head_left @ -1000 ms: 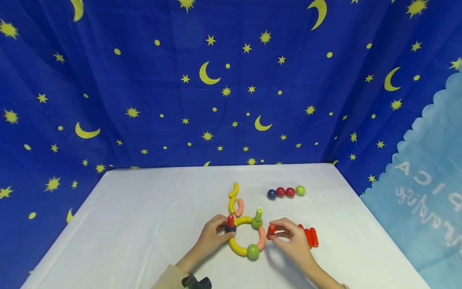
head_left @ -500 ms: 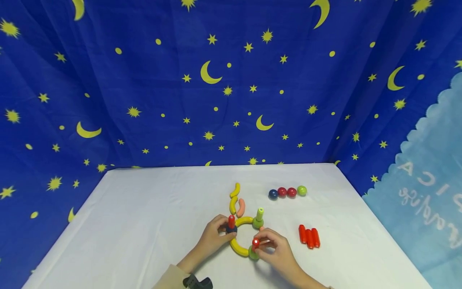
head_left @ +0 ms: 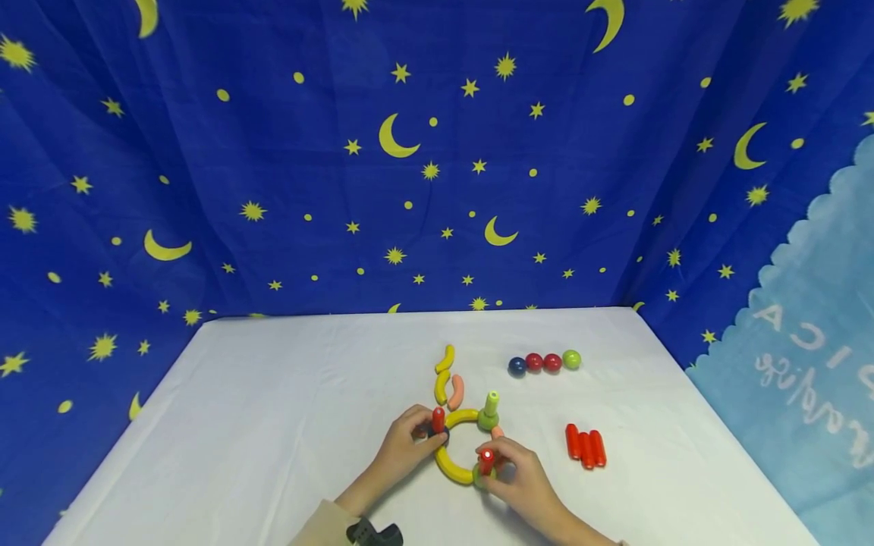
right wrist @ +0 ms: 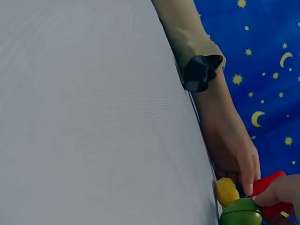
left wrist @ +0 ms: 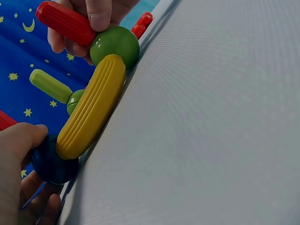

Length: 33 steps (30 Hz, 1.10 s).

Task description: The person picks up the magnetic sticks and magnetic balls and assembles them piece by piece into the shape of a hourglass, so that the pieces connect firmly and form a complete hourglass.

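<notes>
A ring of curved toy rods and balls lies on the white table. My left hand [head_left: 401, 447] grips the dark blue ball [left wrist: 54, 161] at the ring's left, thumb on its upper side; a red stick [head_left: 438, 419] stands up from that ball. With thumb and fingers my right hand [head_left: 524, 481] pinches another red stick [left wrist: 65, 22], its lower end at the front green ball [left wrist: 116, 46]. Between these two balls runs a yellow curved rod [left wrist: 91, 110]. A light green stick [head_left: 492, 403] rises from the rear green ball [head_left: 488, 421]. My right hand partly hides the pink curved rod [head_left: 497, 432].
Behind the ring lie two loose yellow curved rods [head_left: 441, 387] and a pink one [head_left: 456, 393]. A row of balls [head_left: 552, 363] in blue, red and green sits farther back. Three red sticks [head_left: 586, 447] lie right of my right hand. A starry blue curtain [head_left: 328, 189] backs the table.
My right hand has carried the red stick from right of the ring leftward and nearer, onto the front green ball. My left hand has stayed on the dark blue ball.
</notes>
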### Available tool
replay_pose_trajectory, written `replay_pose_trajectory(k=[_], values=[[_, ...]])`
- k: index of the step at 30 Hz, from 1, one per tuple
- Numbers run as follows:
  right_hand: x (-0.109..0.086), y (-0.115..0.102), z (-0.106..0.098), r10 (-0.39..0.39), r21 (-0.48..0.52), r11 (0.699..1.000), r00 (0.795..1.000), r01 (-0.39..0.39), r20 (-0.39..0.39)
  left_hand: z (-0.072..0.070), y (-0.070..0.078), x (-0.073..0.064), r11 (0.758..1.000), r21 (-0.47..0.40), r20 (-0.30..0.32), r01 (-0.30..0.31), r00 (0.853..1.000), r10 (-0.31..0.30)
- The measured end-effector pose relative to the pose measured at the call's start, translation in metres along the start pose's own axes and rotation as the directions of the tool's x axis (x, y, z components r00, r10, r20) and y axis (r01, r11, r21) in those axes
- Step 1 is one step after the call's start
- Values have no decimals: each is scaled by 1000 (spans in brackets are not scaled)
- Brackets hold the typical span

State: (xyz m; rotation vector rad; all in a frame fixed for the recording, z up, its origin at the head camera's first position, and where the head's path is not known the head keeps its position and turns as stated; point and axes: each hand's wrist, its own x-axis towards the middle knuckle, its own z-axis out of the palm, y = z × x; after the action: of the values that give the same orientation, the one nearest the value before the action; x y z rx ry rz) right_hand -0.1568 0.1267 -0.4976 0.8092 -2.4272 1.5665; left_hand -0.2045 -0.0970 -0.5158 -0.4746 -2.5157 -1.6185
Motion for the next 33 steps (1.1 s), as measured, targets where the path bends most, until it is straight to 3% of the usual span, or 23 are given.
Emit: replay_pose_trajectory(k=[14,19,23,27,30,33], values=[[0,2,0,66,-17,998,997,-66,-27,1,-2,-2,1000,-17,31,24,999,-24],[1,-1,0,76,-44,996,995,-79,-59,-1,13,-3,998,-20,38,58,998,-57],[2,-2,-5,109,-28,994,994,-109,-2,-1,9,-2,998,-44,39,52,998,-51],[5,3,-12,36,-40,999,999,-35,31,2,0,-1,997,-54,41,51,998,-49],[9,4,-20,-49,-72,996,999,48,-16,2,0,0,998,-29,38,56,998,-55],[15,6,-30,-77,-110,992,993,67,-87,2,2,0,998,7,35,65,997,-65]])
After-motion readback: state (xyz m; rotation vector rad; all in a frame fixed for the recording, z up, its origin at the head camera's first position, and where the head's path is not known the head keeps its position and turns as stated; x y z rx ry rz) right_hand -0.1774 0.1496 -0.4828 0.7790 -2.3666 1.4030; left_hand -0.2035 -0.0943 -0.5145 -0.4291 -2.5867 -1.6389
